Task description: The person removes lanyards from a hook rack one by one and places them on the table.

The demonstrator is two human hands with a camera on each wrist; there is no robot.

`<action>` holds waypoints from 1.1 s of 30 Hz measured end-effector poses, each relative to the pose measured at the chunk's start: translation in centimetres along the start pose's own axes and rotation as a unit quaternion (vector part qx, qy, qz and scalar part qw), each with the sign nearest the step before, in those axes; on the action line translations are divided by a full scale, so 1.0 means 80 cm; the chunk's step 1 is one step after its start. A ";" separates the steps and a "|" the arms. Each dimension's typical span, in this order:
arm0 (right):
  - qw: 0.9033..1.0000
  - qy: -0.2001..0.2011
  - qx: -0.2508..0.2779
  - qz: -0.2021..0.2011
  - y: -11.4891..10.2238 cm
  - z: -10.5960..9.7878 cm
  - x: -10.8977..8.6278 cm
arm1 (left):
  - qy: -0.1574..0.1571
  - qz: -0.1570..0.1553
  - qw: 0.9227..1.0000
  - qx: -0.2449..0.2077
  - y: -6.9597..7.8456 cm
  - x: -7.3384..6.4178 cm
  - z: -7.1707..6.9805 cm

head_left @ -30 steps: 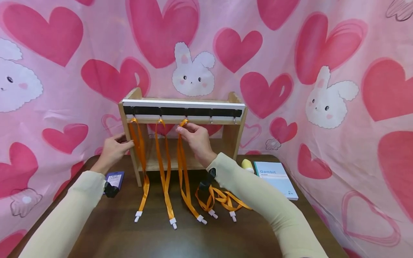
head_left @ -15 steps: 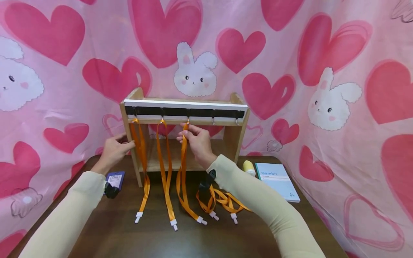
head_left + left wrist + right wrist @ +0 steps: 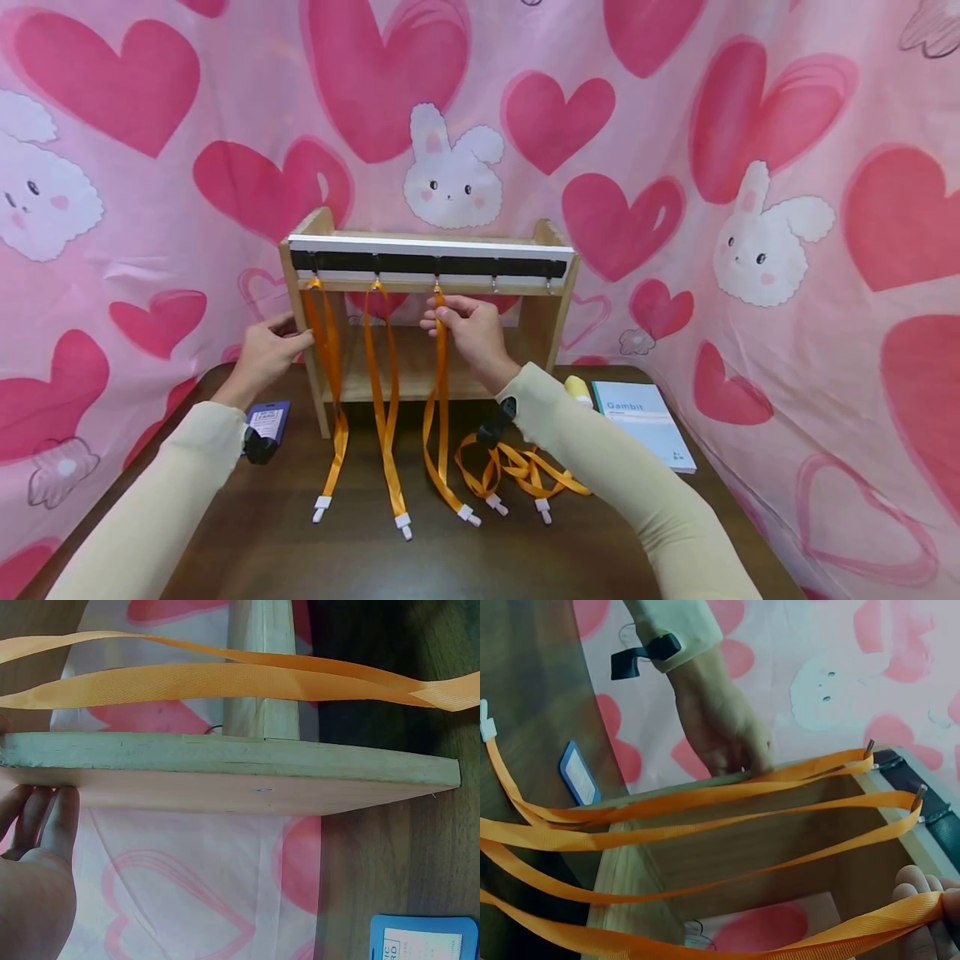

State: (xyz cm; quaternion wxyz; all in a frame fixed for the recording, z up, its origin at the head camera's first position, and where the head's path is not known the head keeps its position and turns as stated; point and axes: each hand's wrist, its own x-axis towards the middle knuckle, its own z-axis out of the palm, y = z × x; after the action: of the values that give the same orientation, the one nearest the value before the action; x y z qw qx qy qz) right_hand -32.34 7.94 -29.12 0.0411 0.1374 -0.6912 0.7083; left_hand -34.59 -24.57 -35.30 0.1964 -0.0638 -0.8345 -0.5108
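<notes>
My left hand [image 3: 267,346] holds the left side panel of the wooden shelf [image 3: 225,791], its fingers on the outer face. Three orange lanyards hang from hooks on the shelf's front rail: the left lanyard [image 3: 326,358], the middle one [image 3: 380,408] and the third lanyard [image 3: 442,375]. With thumb and fingers, my right hand [image 3: 474,335] pinches the third lanyard's strap just below its hook. White clips at their lower ends lie on the table. More orange lanyards [image 3: 528,468] lie in loose loops below my right forearm.
Two hooks [image 3: 495,285] on the right of the black strip [image 3: 465,265] bear nothing. A blue card holder [image 3: 270,418] lies left of the shelf. At the right are a yellow-and-white bottle [image 3: 577,387] and a white-blue book [image 3: 643,427].
My right hand has moved from the third lanyard's top by the hook to slightly lower and right on its strap, which now hangs straighter. The left hand stays on the panel.
</notes>
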 end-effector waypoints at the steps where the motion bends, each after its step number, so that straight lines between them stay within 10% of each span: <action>1: 1.000 -0.004 -0.005 -0.002 -0.001 0.000 -0.001 | 0.003 0.002 1.000 0.000 0.000 0.000 0.000; 21: 0.996 0.004 -0.030 -0.087 0.020 -0.005 -0.025 | 0.011 -0.004 1.000 -0.004 0.002 -0.004 0.000; 33: 0.998 -0.003 -0.026 -0.049 0.067 -0.015 -0.055 | -0.012 -0.026 0.999 -0.015 0.003 -0.006 -0.001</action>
State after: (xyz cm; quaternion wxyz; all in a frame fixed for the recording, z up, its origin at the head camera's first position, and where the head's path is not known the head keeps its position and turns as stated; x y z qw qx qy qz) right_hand -29.58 9.46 -35.45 0.0773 0.1718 -0.7019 0.6869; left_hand -34.04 -24.47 -35.30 0.1722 -0.0516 -0.8306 -0.5271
